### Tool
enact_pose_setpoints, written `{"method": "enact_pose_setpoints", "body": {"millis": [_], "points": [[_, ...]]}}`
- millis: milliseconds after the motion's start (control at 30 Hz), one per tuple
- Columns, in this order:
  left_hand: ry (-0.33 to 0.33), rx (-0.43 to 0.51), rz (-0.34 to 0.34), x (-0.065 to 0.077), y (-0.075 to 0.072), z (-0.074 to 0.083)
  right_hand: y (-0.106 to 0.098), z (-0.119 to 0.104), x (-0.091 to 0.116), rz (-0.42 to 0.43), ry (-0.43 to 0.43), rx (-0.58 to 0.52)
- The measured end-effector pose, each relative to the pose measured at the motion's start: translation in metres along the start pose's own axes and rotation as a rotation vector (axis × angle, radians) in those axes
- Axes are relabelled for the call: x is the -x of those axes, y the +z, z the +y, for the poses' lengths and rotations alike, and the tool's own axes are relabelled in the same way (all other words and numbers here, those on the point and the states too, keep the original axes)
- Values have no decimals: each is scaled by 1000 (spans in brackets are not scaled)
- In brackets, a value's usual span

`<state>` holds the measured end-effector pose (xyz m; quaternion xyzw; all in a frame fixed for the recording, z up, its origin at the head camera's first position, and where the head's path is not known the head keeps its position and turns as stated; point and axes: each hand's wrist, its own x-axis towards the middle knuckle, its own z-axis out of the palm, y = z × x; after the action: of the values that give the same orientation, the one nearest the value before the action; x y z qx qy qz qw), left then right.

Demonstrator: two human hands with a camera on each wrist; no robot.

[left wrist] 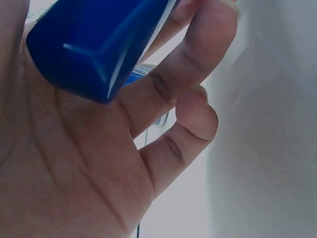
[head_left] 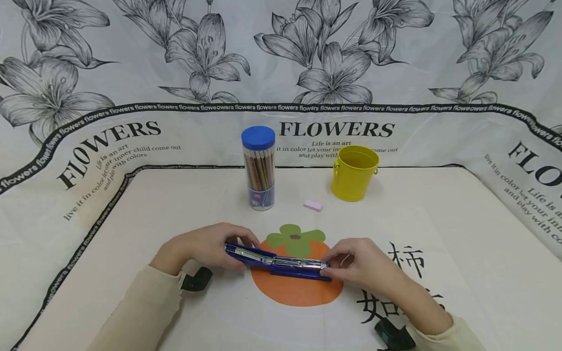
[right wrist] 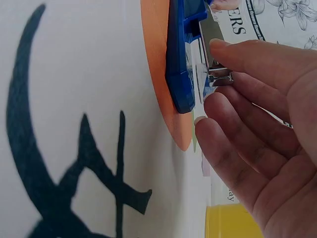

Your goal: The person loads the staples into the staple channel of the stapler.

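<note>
A blue stapler (head_left: 303,276) is swung wide open over the printed orange persimmon, its silvery inner parts facing up. My left hand (head_left: 212,246) grips its left end; in the left wrist view the smooth blue end (left wrist: 94,44) lies against the palm, with the ring and little fingers curled beside it. At the other end my right hand (head_left: 355,261) pinches the metal staple rail (right wrist: 213,34) between thumb and fingertips. In the right wrist view a blue arm of the stapler (right wrist: 177,64) sits apart from those fingers. Whether staples lie in the rail cannot be made out.
Behind the stapler stands a clear tube of pencils (head_left: 262,170) with a blue lid. A small pale pink eraser (head_left: 313,205) lies to its right, and a yellow bucket (head_left: 353,175) stands farther right. Flowered cloth (head_left: 210,141) rises at the back.
</note>
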<state>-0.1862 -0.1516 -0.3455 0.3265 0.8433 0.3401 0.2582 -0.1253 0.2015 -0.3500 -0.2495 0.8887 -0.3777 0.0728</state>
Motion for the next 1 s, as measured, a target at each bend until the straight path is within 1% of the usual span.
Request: {"method": "enact_pose_setpoints", "body": {"millis": [267, 433, 767, 900, 1000], "points": [[6, -11, 2, 0, -1, 0, -1, 4, 0, -3, 27, -17], [4, -29, 11, 3, -3, -2, -3, 6, 1, -10, 39, -28], [-20, -12, 8, 8, -8, -1, -7, 23, 2, -29, 82, -86], [-9, -7, 13, 8, -9, 2, -9, 26, 2, -49, 91, -123], [20, -7, 27, 9, -10, 4, -9, 27, 2, -59, 94, -139]]}}
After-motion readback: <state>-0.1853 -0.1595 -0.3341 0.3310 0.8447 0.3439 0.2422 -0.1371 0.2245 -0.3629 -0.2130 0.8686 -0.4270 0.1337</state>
